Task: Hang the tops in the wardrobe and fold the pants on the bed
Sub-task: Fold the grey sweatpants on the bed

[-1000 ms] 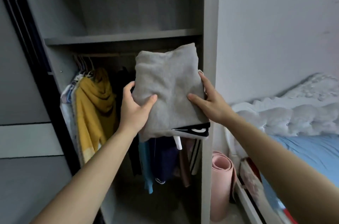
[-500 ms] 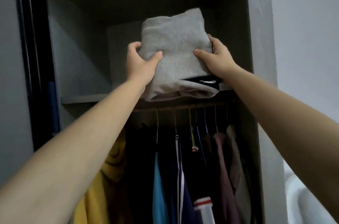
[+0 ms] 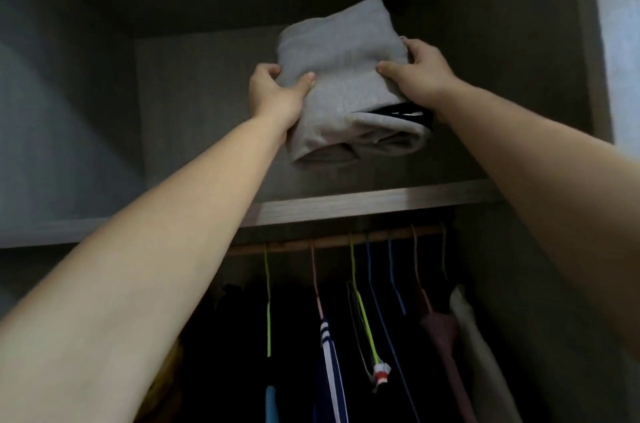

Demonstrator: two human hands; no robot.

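1. My folded grey pants have gone up. A second ago I held the bundle in front of the hanging clothes, and half a second ago it was level with the shelf edge. Now it sits inside the upper compartment of the wardrobe, above and beyond the shelf.
2. A black piece with white marks is still tucked into the fold on the right side, so the bundle has held together on the way up.
3. I take this to mean the folding is done and I am stowing the stack. What seems left is setting it down and letting go.
4. I cannot tell whether the bundle's underside already rests on the shelf board, because I look up from below and the board's top is hidden.
5. My left hand grips the bundle's left edge, thumb on the near face and fingers curled behind.
6. My right hand grips the right edge the same way, thumb pressed on the near face.
7. The bundle lies between my two hands, tilted, with its rolled fold nearest me.
8. Below the shelf, the rail carries coloured hangers with tops, among them a navy striped one and a pink one.
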